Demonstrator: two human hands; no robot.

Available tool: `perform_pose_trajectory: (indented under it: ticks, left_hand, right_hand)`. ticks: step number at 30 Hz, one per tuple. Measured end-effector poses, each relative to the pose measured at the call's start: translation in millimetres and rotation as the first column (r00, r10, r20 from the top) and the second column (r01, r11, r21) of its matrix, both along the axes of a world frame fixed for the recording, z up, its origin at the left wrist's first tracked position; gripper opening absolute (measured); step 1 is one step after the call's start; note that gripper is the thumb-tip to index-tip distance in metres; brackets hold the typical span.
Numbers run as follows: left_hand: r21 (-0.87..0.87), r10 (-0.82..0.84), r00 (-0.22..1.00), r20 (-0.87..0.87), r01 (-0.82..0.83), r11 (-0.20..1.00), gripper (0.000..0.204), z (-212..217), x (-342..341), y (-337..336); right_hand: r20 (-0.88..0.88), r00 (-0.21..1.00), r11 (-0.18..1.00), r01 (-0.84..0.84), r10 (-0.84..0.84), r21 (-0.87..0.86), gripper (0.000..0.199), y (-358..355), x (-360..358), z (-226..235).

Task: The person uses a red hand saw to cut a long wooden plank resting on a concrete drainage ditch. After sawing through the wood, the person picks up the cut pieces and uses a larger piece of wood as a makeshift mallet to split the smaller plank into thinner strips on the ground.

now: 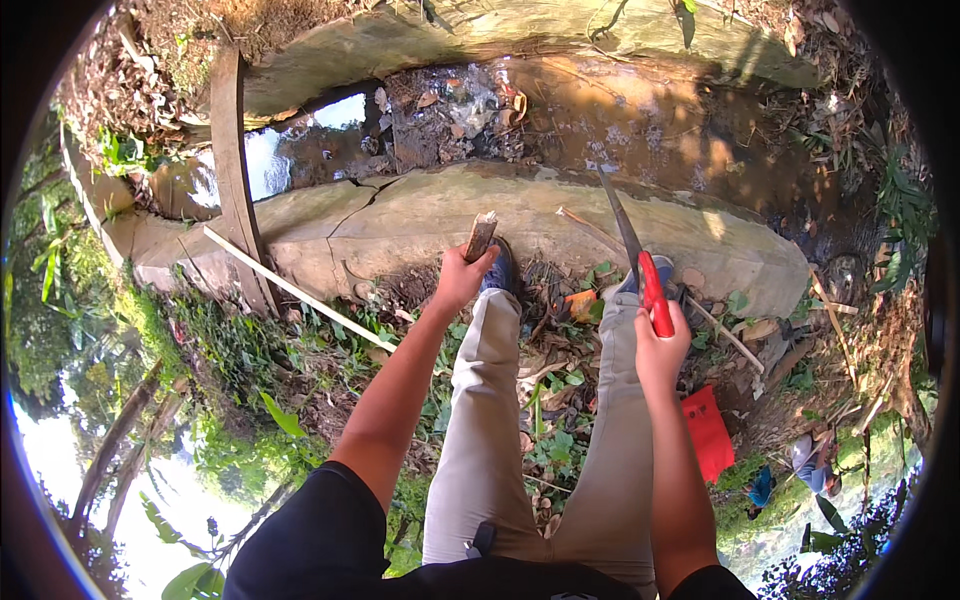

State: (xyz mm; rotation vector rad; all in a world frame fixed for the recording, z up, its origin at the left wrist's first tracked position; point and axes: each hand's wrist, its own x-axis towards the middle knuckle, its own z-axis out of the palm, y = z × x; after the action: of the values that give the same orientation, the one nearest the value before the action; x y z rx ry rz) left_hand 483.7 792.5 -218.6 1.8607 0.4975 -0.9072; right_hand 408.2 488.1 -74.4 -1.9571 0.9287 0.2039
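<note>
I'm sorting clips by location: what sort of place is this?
Outdoors, probably green, wooded ground beside a drainage ditch. A cracked, pale ledge borders murky brown water, a plank crosses it, and leafy plants grow alongside.

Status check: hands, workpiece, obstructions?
Left hand gripping short wood piece. Right hand holding red-handled cutting tool, blade apart from wood. Stick visible behind blade.

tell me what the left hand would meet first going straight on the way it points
Beyond the broken stick it holds, the left hand would probably meet the pale ledge ahead; depth is unclear, so it may pass above.
</note>
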Motion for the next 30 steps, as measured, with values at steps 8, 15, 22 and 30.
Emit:
perform_pose_trajectory:
  ticks: [8, 15, 22, 30]
  left_hand:
    - [0.018, 0.08, 0.995, 0.058, -0.081, 0.997, 0.037, 50.7, -7.3, 26.5]
    - [-0.052, 0.248, 0.962, 0.116, -0.244, 0.968, 0.036, 87.5, -28.1, 104.5]
    - [0.135, 0.185, 0.957, 0.222, -0.218, 0.967, 0.029, 169.4, -25.7, 162.1]
    - [0.205, 0.321, 0.937, 0.137, -0.344, 0.916, 0.032, 261.7, -98.2, 184.9]
  right_hand:
    - [-0.002, 0.995, 0.995, -0.095, 0.095, 0.017, 0.012, 25.0, 28.8, 42.6]
    - [-0.025, 0.972, 0.972, -0.231, 0.232, 0.049, 0.013, 44.9, 50.9, 131.0]
    - [0.025, 0.935, 0.932, -0.352, 0.355, -0.087, 0.013, 39.2, 48.3, 216.2]
    - [0.003, 0.843, 0.843, -0.538, 0.538, -0.009, 0.015, -0.1, 23.4, 207.4]
